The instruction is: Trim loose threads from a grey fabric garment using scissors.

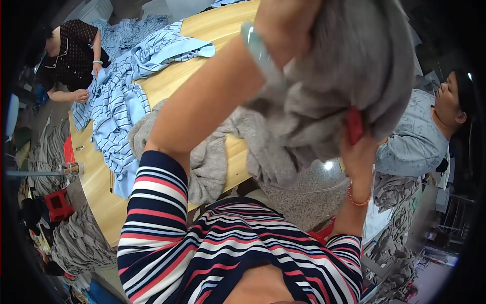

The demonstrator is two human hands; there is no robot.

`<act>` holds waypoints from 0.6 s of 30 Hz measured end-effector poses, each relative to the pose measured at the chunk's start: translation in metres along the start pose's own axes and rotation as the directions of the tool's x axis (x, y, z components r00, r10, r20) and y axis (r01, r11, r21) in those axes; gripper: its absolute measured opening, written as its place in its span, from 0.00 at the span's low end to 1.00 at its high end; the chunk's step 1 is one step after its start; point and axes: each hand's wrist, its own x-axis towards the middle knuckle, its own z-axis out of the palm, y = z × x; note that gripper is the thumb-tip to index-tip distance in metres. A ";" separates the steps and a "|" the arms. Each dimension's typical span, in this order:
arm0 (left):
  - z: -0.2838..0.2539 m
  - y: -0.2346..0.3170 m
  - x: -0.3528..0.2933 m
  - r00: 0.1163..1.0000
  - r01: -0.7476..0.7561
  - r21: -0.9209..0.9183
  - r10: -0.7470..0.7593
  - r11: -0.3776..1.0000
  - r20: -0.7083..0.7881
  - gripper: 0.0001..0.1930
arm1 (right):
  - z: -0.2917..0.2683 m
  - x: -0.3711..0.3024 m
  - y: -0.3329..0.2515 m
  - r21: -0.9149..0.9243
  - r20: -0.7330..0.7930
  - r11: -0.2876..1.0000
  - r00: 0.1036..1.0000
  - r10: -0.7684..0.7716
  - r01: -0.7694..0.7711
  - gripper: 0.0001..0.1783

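A grey knit garment [349,55] is lifted high in front of me, bunched and blurred by motion. My left hand [289,23] grips it at the top of the head view, its fingers mostly hidden; a pale green bangle [259,48] circles that wrist. Lower on the right, my right hand [358,154] is closed around a small red object [355,125] against the cloth. What kind of object this is, I cannot make out. More grey knit cloth [210,172] hangs down and lies across the table's near edge.
Blue striped garments [119,109] cover the left of the wooden table [96,177], where a person [71,55] handles one. Another person [417,134] sits close on the right. Grey piles [81,243] and a red stool [57,205] stand at the left.
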 end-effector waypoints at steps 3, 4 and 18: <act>-0.041 -0.046 0.055 0.968 -0.215 0.172 0.233 0.961 -0.092 0.07 | -0.015 0.030 0.017 0.045 -0.068 0.991 0.990 0.126 -0.123 0.25; -0.088 -0.072 0.070 0.869 -0.366 0.547 0.487 0.753 -0.088 0.09 | -0.009 0.036 0.019 0.057 -0.059 0.993 0.993 0.107 -0.103 0.25; -0.200 -0.263 -0.110 0.950 0.167 0.985 -0.261 -0.033 -0.170 0.32 | 0.149 0.063 0.137 -0.217 0.316 0.929 0.879 0.358 -0.300 0.29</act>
